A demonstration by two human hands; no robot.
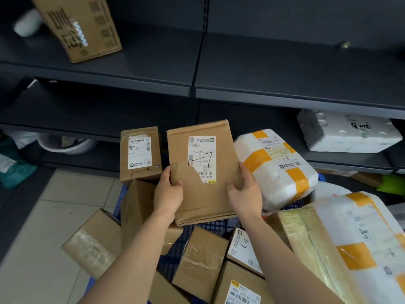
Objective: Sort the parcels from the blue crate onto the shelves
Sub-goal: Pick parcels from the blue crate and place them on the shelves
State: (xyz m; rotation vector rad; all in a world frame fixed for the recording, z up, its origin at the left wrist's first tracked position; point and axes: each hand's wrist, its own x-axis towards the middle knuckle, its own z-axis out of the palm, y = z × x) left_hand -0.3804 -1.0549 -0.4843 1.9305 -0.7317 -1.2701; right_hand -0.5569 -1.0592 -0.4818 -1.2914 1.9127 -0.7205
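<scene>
Both hands, left hand (pixel 168 194) and right hand (pixel 245 191), grip a box (pixel 203 172) label-up above the crate (pixel 175 244), likely to read it before choosing a shelf (pixel 285 71).

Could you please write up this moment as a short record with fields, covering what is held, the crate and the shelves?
held item: flat cardboard parcel, label facing up with a handwritten mark
left hand: grips the parcel's left edge
right hand: grips the parcel's right edge
blue crate: below the hands, still holding several cardboard boxes
beside parcel: small box marked 8 to its left, white wrapped parcel with yellow tape to its right
upper shelf: one tilted cardboard box
lower right shelf: white foam box
</scene>
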